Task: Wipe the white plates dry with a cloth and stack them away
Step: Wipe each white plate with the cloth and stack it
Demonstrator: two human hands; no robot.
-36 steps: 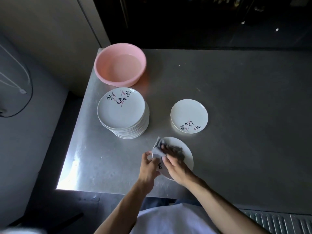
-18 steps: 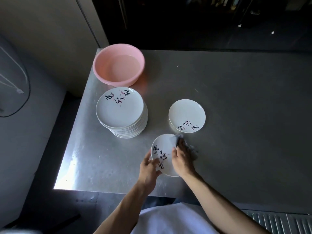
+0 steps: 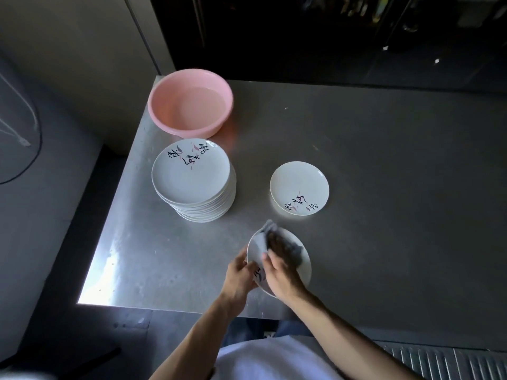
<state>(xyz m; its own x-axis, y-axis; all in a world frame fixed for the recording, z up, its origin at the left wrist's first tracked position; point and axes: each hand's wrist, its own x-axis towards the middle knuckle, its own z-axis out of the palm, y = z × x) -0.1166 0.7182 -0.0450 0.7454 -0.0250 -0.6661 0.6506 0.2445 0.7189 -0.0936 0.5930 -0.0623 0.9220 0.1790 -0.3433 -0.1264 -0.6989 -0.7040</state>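
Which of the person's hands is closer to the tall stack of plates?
Left. The left hand lies toward the person from the stack; the right hand lies farther right.

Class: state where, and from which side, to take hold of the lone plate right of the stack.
Probably its near rim, from the person's side: the lone plate lies flat, face up, apart from the stack, its upturned edge free all round.

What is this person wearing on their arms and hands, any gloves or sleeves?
No gloves or sleeves show: the left hand and right hand are bare, with no watch or ring in sight. A white top covers the chest.
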